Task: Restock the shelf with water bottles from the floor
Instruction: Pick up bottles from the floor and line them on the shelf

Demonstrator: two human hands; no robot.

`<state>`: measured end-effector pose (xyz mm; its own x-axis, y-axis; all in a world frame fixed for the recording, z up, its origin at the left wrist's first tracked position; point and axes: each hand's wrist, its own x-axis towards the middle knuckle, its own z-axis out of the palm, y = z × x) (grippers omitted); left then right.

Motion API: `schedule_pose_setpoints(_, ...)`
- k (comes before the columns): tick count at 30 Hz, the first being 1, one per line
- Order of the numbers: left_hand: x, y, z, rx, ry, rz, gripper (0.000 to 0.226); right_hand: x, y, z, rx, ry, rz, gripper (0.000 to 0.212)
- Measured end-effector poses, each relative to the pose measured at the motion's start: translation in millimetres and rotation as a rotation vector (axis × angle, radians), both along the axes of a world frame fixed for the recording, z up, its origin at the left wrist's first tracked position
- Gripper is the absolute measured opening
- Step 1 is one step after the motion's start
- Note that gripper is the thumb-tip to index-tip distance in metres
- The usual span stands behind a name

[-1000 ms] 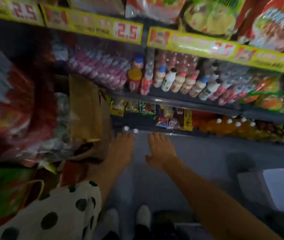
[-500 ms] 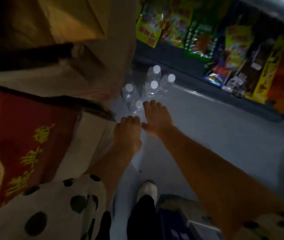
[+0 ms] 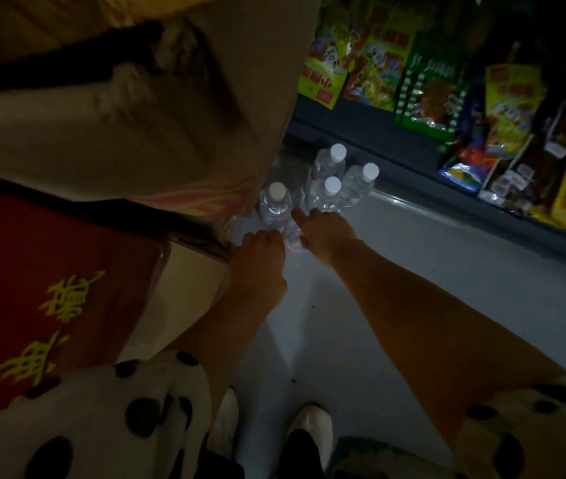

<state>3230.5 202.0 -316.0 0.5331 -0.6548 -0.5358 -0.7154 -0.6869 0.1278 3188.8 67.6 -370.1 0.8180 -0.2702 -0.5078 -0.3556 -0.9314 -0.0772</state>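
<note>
Water bottles (image 3: 323,191), clear plastic with white caps, stand upright in a tight cluster on the grey floor (image 3: 413,271) just above the middle of the head view, close to the base of the shelving. Three of them huddle together at the right of the group, and a fourth clear bottle (image 3: 275,203) stands a little apart to the left, beside the cardboard. Both bare arms reach down from the bottom of the frame toward them. The left hand (image 3: 261,252) has its fingers curled down at a small clear bottle (image 3: 293,235) that sits between the two hands; whether it actually grips it I cannot tell, the spot being dim and blurred. The right hand (image 3: 326,233) lies with fingers stretched forward, fingertips touching the lower bodies of the clustered bottles. Spotted cream sleeves (image 3: 102,420) with black dots fill the lower corners. A brown cardboard box (image 3: 119,115) takes up the upper left, and a dark red carton with yellow characters (image 3: 43,305) sits below it at the left edge. Colourful snack packets (image 3: 430,91) line the bottom shelf across the upper right. Pale shoes (image 3: 309,423) show at the bottom centre.
</note>
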Motion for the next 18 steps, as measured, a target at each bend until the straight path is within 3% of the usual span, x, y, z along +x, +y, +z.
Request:
schedule_pose_setpoints(7, -23, -5, 130, 0.008, 0.088, -0.095, 0.048, -47, -10, 171, 0.082, -0.023, 0.032, 0.049)
schedule_pose_setpoints(12, -29, -15, 278, -0.118, 0.163, -0.125, 0.054, -74, -20, 362, 0.107, -0.044, 0.037, 0.046)
schedule_pose_setpoints(15, -27, -21, 383, -0.203, 0.213, -0.152, 0.058, -90, -24, 490, 0.091, -0.116, 0.024, 0.027)
schedule_pose_setpoints(18, -21, -30, 461, -0.391, 0.381, -0.132, 0.044, -104, -26, 608, 0.077, -0.267, 0.009, 0.022)
